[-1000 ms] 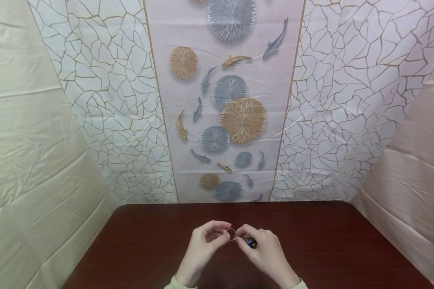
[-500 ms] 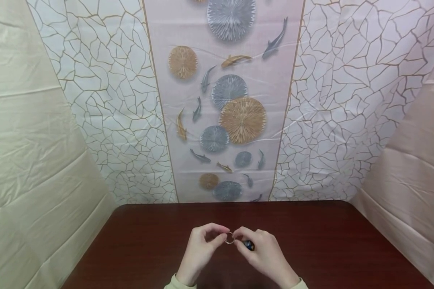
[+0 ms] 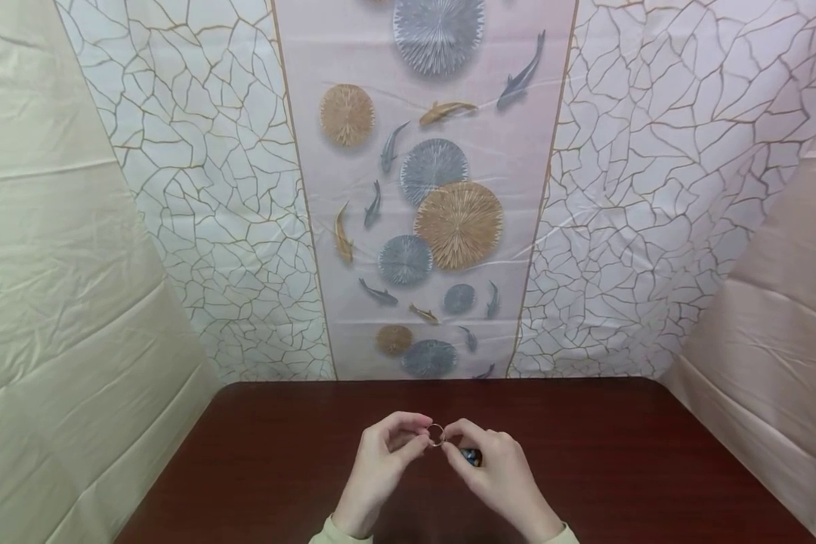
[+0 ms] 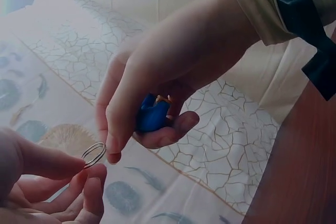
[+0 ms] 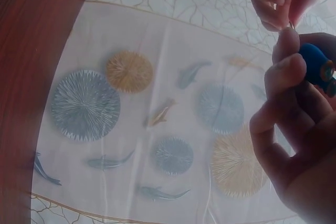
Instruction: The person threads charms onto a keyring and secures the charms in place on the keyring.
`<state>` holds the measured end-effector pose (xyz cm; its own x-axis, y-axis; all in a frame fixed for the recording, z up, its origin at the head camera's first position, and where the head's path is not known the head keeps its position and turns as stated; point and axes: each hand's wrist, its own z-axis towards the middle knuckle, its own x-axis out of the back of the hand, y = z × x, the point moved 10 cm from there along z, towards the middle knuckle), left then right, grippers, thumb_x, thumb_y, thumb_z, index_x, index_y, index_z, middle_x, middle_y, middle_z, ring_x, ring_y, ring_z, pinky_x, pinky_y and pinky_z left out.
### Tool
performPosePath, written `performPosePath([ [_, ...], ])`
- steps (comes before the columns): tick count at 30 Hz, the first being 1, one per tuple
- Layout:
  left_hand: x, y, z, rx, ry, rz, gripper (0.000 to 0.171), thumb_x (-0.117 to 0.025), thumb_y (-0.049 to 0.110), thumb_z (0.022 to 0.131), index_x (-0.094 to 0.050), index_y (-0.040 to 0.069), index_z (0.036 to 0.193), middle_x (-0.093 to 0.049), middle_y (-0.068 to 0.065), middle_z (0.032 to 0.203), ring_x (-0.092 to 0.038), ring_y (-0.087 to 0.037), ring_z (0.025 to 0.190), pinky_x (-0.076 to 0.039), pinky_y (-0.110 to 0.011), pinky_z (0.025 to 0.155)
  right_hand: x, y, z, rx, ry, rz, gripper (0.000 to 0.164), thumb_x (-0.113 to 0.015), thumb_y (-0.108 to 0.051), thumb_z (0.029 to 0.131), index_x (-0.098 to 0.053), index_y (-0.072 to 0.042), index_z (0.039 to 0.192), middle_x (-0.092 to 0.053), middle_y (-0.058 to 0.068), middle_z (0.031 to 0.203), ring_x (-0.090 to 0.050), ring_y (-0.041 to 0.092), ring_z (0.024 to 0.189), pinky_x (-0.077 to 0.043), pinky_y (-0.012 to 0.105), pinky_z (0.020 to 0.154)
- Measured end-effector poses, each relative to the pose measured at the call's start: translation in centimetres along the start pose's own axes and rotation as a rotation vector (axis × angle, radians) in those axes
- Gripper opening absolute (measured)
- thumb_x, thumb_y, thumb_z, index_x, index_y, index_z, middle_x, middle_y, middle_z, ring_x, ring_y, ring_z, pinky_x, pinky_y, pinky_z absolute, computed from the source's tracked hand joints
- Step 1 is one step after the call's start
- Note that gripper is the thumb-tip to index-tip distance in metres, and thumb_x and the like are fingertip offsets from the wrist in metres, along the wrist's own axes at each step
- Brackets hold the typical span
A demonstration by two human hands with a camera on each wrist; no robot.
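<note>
A thin metal split key ring (image 3: 436,434) is held above the table between both hands. My left hand (image 3: 379,467) pinches its left edge between thumb and fingertips; the left wrist view shows the two loops of the ring (image 4: 94,155). The thumb and index fingertip of my right hand (image 3: 499,472) meet at the ring's right edge. Within the right hand's curled fingers sits a small blue figurine (image 4: 152,115) with orange-gold parts, mostly covered in the head view. Whether a link joins figurine and ring is hidden.
Both hands are over a dark red-brown table (image 3: 279,446). Behind it hangs a cloth backdrop (image 3: 408,302) with printed fish and round shapes. Beige cloth (image 3: 75,302) walls the left side, and similar cloth (image 3: 768,340) the right.
Both hands dip slightly at half a second ago, then rise again with the ring. The right fingertips, slightly parted from the ring then, are at its edge now.
</note>
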<state>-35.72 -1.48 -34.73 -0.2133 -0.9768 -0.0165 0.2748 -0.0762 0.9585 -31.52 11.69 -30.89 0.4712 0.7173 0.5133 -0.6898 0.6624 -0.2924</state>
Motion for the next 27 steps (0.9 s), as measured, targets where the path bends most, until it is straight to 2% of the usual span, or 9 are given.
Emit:
performPosePath([
  [4,0.1,0.0,0.1,-0.011,0.022,0.038,0.02,-0.065,0.0,0.088,-0.066,-0.011,0.105,-0.069,-0.028,0.097,-0.066,-0.003,0.076,-0.054,-0.02,0.074,0.0,-0.1,0.0,0.0,-0.017,-0.019,0.024,-0.078,-0.005,0.073,-0.065,-0.023,0.083,-0.056,-0.023,0.057,-0.035,-0.015,0.053,-0.032,0.01,0.053],
  [8,0.1,0.2,0.1,-0.033,0.025,0.105,0.016,-0.065,0.0,0.086,-0.069,-0.007,0.1,-0.071,-0.027,0.094,-0.066,-0.003,0.074,-0.053,-0.019,0.073,0.1,-0.4,0.0,0.016,-0.012,-0.051,0.026,-0.079,-0.005,0.071,-0.065,-0.026,0.08,-0.056,-0.024,0.057,-0.035,-0.013,0.055,-0.033,0.013,0.053],
  [12,-0.1,0.3,0.0,-0.036,0.009,0.105,0.017,-0.065,0.001,0.086,-0.07,-0.006,0.101,-0.07,-0.027,0.095,-0.066,-0.005,0.073,-0.052,-0.019,0.071,0.2,-0.4,0.0,0.017,0.007,-0.067,0.027,-0.079,-0.005,0.069,-0.065,-0.027,0.079,-0.057,-0.024,0.057,-0.035,-0.012,0.055,-0.032,0.013,0.052],
  [15,-0.5,0.2,0.0,-0.016,-0.005,0.051,0.022,-0.067,0.002,0.086,-0.067,-0.007,0.106,-0.069,-0.024,0.095,-0.066,-0.005,0.075,-0.052,-0.019,0.07,0.6,-0.1,-0.1,-0.005,0.048,-0.064,0.028,-0.079,-0.003,0.068,-0.065,-0.026,0.077,-0.06,-0.023,0.058,-0.036,-0.015,0.054,-0.032,0.01,0.051],
  [19,-1.0,-0.4,0.0,0.023,-0.005,-0.069,0.031,-0.068,0.003,0.086,-0.062,-0.011,0.114,-0.067,-0.012,0.092,-0.068,-0.006,0.076,-0.054,-0.02,0.071,1.0,0.4,0.0,-0.038,0.083,-0.031,0.028,-0.078,-0.001,0.068,-0.065,-0.024,0.076,-0.061,-0.022,0.057,-0.036,-0.018,0.052,-0.032,0.007,0.051],
  [23,-1.0,-1.1,0.1,0.049,0.036,-0.179,0.034,-0.067,0.002,0.087,-0.059,-0.015,0.116,-0.068,-0.004,0.09,-0.069,-0.008,0.076,-0.056,-0.022,0.071,0.8,0.3,0.1,-0.051,0.055,0.005,0.027,-0.077,0.0,0.071,-0.064,-0.022,0.08,-0.058,-0.022,0.056,-0.034,-0.018,0.052,-0.031,0.008,0.051],
  [27,-0.7,-1.5,0.0,0.065,0.061,-0.214,0.033,-0.067,0.001,0.087,-0.059,-0.017,0.114,-0.07,-0.006,0.092,-0.069,-0.008,0.074,-0.056,-0.022,0.071,0.4,0.4,0.1,-0.072,0.0,0.027,0.029,-0.076,0.0,0.073,-0.064,-0.021,0.089,-0.05,-0.023,0.051,-0.027,-0.018,0.049,-0.028,0.008,0.049],
])
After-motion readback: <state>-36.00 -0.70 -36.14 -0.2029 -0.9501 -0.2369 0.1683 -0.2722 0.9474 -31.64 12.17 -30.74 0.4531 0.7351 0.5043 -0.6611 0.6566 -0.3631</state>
